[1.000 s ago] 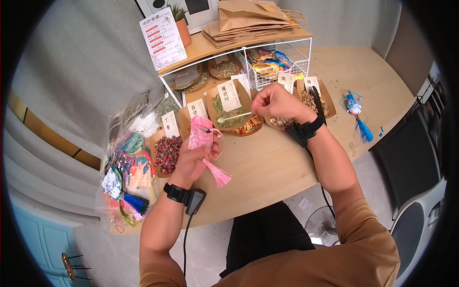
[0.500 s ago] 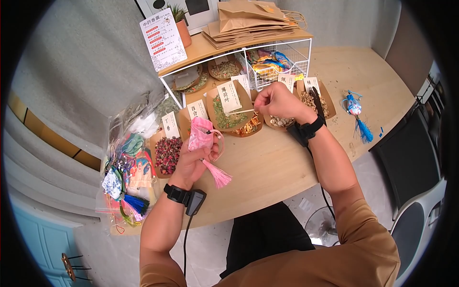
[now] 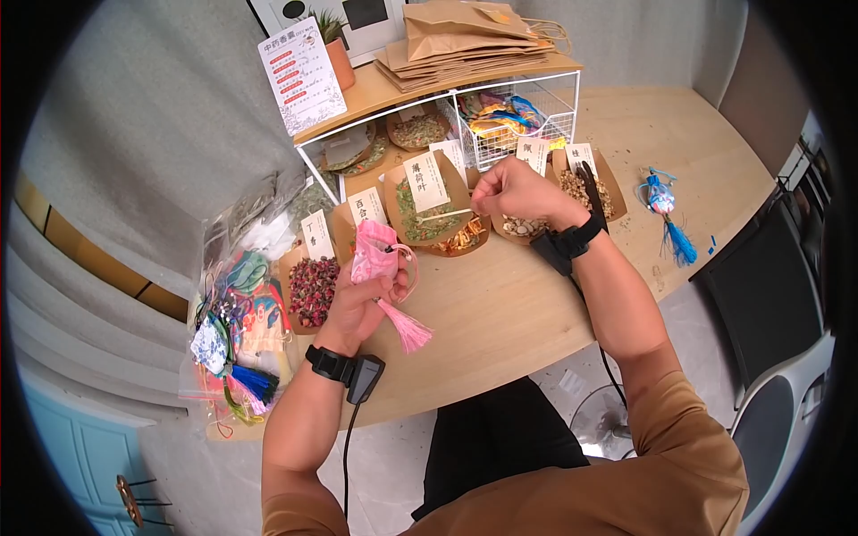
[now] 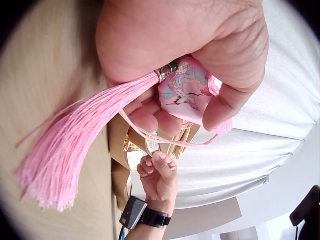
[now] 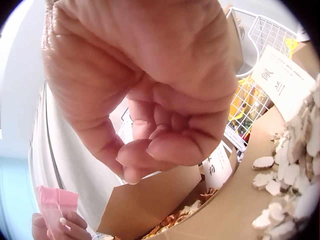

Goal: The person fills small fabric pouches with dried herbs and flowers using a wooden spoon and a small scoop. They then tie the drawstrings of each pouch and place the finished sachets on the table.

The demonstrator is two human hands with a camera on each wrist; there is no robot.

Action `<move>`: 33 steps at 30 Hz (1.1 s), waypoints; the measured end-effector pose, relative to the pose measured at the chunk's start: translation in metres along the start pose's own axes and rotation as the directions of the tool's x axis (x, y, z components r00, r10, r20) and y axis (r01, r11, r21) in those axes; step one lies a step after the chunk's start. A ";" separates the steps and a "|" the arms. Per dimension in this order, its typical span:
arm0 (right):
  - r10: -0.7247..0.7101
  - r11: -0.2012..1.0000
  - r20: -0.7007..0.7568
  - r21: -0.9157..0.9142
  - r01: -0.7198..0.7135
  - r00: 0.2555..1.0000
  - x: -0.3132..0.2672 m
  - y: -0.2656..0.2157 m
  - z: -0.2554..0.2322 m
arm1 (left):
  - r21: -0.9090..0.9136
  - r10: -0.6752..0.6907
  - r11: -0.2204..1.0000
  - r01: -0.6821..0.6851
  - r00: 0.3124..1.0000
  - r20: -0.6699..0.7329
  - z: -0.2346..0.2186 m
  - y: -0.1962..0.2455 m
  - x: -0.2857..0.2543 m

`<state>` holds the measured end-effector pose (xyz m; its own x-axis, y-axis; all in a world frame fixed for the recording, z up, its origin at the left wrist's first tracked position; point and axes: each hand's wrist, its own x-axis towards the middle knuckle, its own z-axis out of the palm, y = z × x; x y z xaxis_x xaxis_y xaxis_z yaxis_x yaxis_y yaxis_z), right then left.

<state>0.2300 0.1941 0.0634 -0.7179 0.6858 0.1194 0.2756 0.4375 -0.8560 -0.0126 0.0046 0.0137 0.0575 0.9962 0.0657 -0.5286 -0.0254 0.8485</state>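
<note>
While the left hand (image 3: 359, 305) gripped the unclosed pink pouch (image 3: 374, 261), the right hand (image 3: 520, 193) pinched a pale spoon (image 3: 447, 214) at green leaves (image 3: 429, 231).

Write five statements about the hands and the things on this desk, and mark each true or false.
1. The left hand holds a pink pouch with a pink tassel. True.
2. The right hand pinches a thin white stick. True.
3. The dark red buds are in the tray farthest right. False: the red buds are in the front row's leftmost tray.
4. A pouch with a blue tassel lies to the right of the trays. True.
5. The brown paper bags lie on the floor. False: the bags are stacked on top of the shelf.
</note>
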 end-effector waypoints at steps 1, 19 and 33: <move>0.010 1.000 -0.008 0.004 -0.010 1.000 0.001 0.002 0.001 | -0.003 0.001 1.000 -0.001 1.000 -0.005 0.001 0.000 0.000; 0.002 0.907 -0.017 0.421 0.006 1.000 -0.007 -0.015 -0.003 | 0.016 -0.020 1.000 0.021 0.997 -0.070 0.005 0.002 -0.001; -0.453 0.868 -0.135 0.155 0.471 0.881 -0.010 -0.022 0.009 | 0.004 -0.026 1.000 0.026 0.999 -0.037 -0.001 -0.001 0.001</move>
<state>0.2250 0.1727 0.0761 -0.6711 0.4845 0.5612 -0.1980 0.6123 -0.7654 -0.0132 0.0052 0.0126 0.0395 0.9989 0.0241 -0.5235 0.0002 0.8520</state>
